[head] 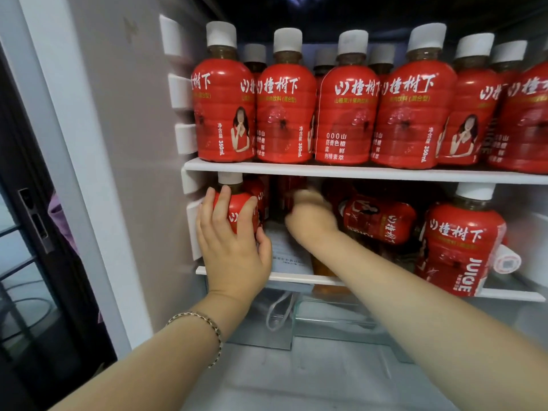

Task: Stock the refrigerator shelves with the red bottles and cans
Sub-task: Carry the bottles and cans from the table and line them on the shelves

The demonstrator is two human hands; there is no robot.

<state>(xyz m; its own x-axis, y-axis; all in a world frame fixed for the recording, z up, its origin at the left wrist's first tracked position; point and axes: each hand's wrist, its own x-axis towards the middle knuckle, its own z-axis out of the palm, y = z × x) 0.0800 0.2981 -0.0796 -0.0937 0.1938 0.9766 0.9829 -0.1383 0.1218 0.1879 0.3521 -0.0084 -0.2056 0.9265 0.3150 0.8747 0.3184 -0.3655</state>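
The upper shelf [355,170] is packed with several upright red bottles with white caps [284,114]. On the lower shelf [296,277], at its far left, stands a red bottle [237,209]; my left hand [234,250] grips it around the body. My right hand [311,218] reaches deep into the middle of the lower shelf and is blurred, so whether it holds anything cannot be told. A red can [289,191] stands just behind it. To its right a red bottle [382,221] lies on its side, and another red bottle [462,244] stands upright at the right.
The fridge's white left wall [133,173] carries shelf rails [181,93]. A white paper sheet [284,250] lies on the lower shelf. A clear drawer [296,321] sits below that shelf. A dark door frame [29,232] is at far left.
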